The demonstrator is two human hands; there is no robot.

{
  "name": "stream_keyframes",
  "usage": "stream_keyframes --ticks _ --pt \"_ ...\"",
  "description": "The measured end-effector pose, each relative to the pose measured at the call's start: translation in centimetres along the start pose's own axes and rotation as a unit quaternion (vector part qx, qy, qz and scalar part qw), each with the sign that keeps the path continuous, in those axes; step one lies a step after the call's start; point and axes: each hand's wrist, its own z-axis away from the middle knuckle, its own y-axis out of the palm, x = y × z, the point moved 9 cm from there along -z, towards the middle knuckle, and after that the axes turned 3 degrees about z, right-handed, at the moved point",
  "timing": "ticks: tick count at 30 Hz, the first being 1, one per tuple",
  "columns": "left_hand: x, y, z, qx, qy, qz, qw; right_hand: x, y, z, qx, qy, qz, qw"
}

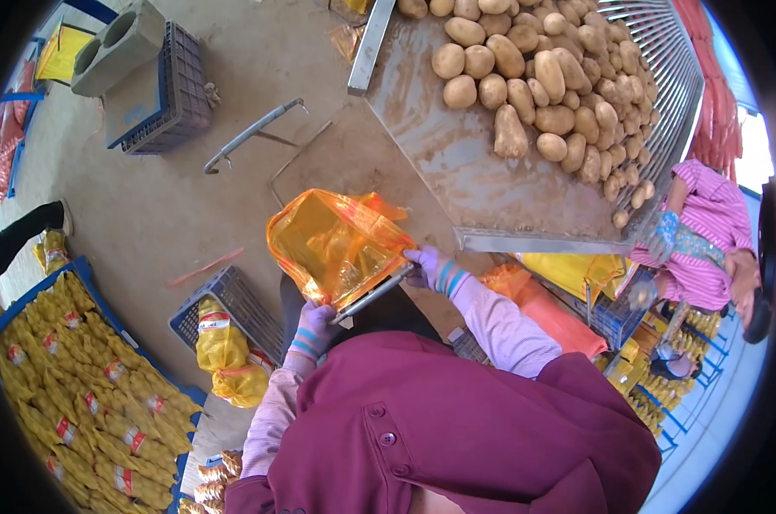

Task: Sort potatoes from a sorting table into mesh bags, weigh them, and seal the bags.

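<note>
An orange plastic mesh bag (339,247) hangs with its mouth wide before me. My left hand (315,324), in a purple knit glove with striped cuff, grips the bag's rim at its near left corner. At the near right corner, my right hand (431,268), gloved alike, pinches the same rim. A metal bar (378,293) runs along the bag's near edge between both hands. Beyond the bag, a pile of potatoes (548,96) lies on a metal sorting table (490,186). Some of the bag's inside is hidden by its folds.
A bent metal tube frame (256,133) stands on the floor ahead. At left are a plastic crate (227,315) with filled yellow mesh bags (220,347) and a stack of potato bags (92,392). A person (709,238) in pink stripes is at right, near a red mesh bag (548,315).
</note>
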Motion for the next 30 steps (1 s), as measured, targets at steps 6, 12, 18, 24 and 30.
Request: stream_keyframes --ticks 6,12,18,24,30 --pt "1.5 -0.5 -0.7 0.048 -0.042 0.126 0.990 -0.5 -0.6 -0.8 0.011 0.009 0.008 1.000" --pt "2.0 -0.7 -0.7 -0.008 -0.055 0.150 0.987 -0.2 -0.7 -0.7 0.011 -0.006 0.031 0.999" --pt "1.2 0.0 0.6 0.035 -0.054 0.051 0.997 -0.1 -0.7 -0.1 -0.008 -0.014 0.054 0.998" --pt "2.9 -0.5 -0.1 0.061 -0.069 0.013 0.996 -1.0 -0.8 -0.3 -0.002 -0.029 0.032 0.999" --pt "3.7 -1.7 -0.5 0.019 -0.103 -0.052 0.993 -0.6 -0.6 -0.2 0.005 -0.059 0.085 0.995"
